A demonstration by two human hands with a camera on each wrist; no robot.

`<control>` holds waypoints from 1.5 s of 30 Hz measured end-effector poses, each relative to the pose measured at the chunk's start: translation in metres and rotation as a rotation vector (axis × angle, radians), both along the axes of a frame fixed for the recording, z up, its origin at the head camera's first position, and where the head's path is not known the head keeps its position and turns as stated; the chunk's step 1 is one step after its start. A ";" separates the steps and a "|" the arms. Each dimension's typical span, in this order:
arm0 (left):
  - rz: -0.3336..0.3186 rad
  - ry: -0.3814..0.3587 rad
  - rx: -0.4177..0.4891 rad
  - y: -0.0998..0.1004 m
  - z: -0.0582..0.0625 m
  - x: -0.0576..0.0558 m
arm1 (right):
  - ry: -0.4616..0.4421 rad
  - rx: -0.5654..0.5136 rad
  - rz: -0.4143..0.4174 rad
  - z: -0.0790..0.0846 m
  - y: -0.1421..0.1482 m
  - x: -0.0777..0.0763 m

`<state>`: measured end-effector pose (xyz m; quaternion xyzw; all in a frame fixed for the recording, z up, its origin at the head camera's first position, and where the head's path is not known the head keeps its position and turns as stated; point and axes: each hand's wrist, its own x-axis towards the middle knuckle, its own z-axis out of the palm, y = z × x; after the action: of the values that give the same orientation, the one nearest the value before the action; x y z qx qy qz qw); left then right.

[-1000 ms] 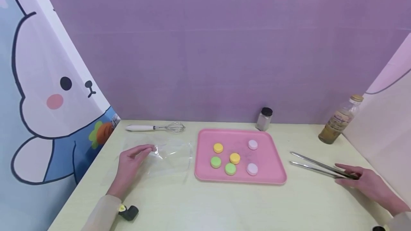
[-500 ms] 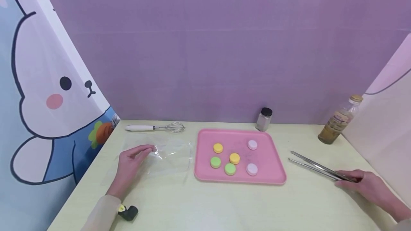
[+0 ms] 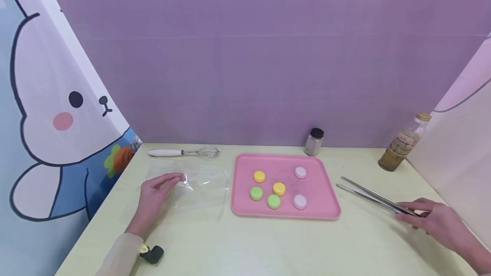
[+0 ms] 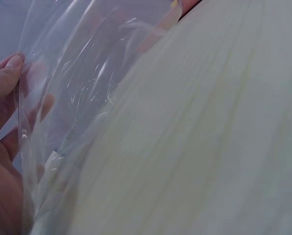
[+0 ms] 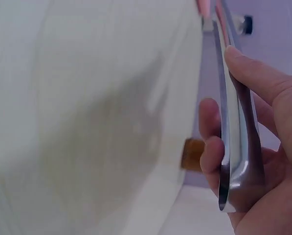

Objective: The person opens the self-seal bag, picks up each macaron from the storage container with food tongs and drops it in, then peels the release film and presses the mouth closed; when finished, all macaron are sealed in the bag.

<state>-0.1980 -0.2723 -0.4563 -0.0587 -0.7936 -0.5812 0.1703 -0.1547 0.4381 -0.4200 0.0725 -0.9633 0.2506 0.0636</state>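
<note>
My left hand (image 3: 153,195) pinches the edge of a clear plastic bag (image 3: 207,188) that lies to the left of the pink tray (image 3: 285,216). In the left wrist view the thumb (image 4: 8,73) presses the thin bag (image 4: 82,83), and fingers show through it. Over the table's right side, my right hand (image 3: 437,220) holds metal tongs (image 3: 374,197) by their rear end, tips toward the tray. The right wrist view shows the thumb along one arm of the tongs (image 5: 238,142), with fingers curled around the other side. Yellow (image 3: 279,189), green (image 3: 274,201) and lilac macarons (image 3: 299,202) sit on the tray.
A whisk (image 3: 184,152) with a white handle lies at the back left. Behind the tray stands a small jar (image 3: 314,143) with a black lid. A corked bottle (image 3: 400,146) of brownish liquid is at the back right, near the side wall. A purple wall closes the back.
My right hand has closed its fingers around the tongs and lifted them slightly, moving a little left toward the tray. The left hand and the bag stay in place.
</note>
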 end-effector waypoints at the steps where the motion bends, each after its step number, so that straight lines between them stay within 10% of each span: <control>1: 0.002 -0.001 -0.005 0.000 0.000 0.000 | -0.006 0.001 -0.006 0.004 -0.005 0.002; 14: 0.010 -0.007 -0.009 0.001 0.002 0.002 | -0.034 -0.045 0.009 0.025 -0.060 0.020; 28: -0.001 -0.002 -0.015 0.000 0.001 0.000 | 0.135 -0.017 0.118 0.018 -0.088 0.026; 45: -0.022 0.016 0.033 0.000 0.000 0.000 | 0.077 -0.055 0.140 0.003 -0.110 0.014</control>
<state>-0.1978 -0.2728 -0.4567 -0.0695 -0.7819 -0.5954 0.1712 -0.1404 0.3276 -0.4174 0.1473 -0.9455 0.2777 0.0849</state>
